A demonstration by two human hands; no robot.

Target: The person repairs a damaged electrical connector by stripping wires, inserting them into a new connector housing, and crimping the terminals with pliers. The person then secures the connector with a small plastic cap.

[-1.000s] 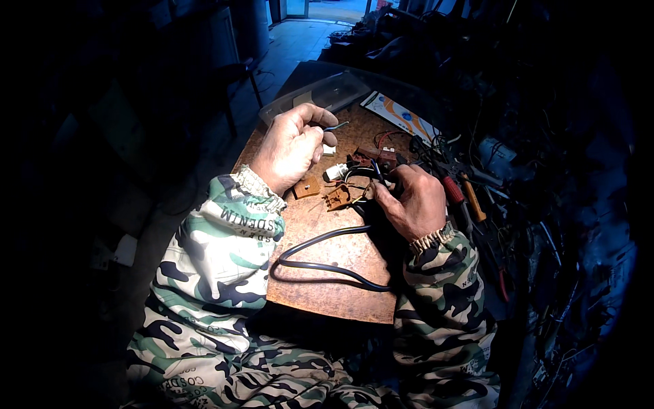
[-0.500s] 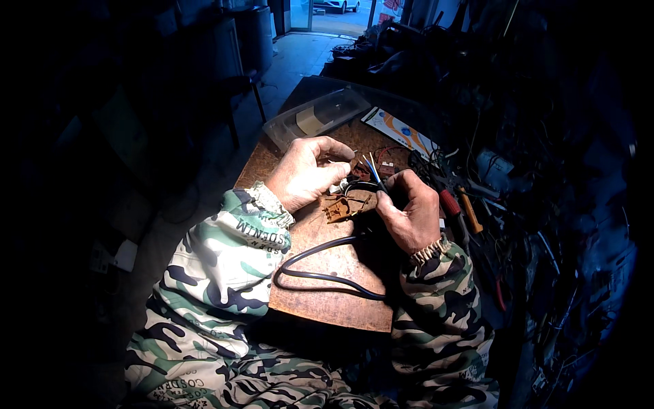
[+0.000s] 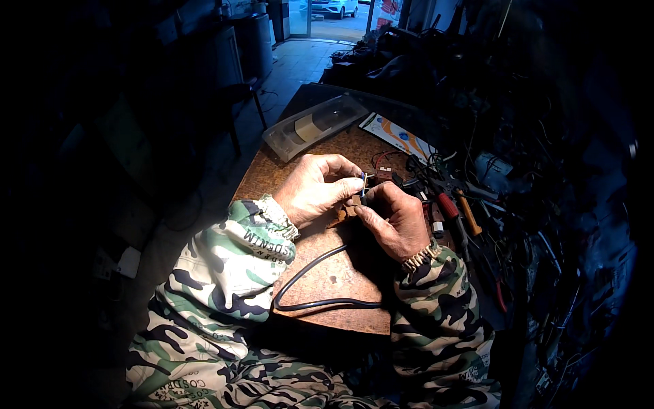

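Thin blue and yellow wire ends (image 3: 364, 185) are pinched in the fingertips of my left hand (image 3: 318, 187). Just to the right and lower, my right hand (image 3: 393, 222) grips the cable near those ends, its fingertips almost touching my left ones. A brown plastic connector piece (image 3: 342, 213) lies partly hidden beneath my fingers, with dark red parts (image 3: 383, 172) behind them. The black cable (image 3: 293, 285) runs in a bent loop across the worn wooden board (image 3: 327, 320) between my forearms.
At the board's back lie a clear plastic tray (image 3: 286, 129) and a printed white-orange card (image 3: 398, 135). Tools with red (image 3: 446, 204) and orange (image 3: 472, 219) handles lie right, beside dark tangled wires. A chair (image 3: 235, 99) stands left; a doorway (image 3: 334, 20) shows a parked car.
My left hand has come down and right to the wire ends, closing its fingers on them. My right hand has shifted lower and a little left, and both now meet.
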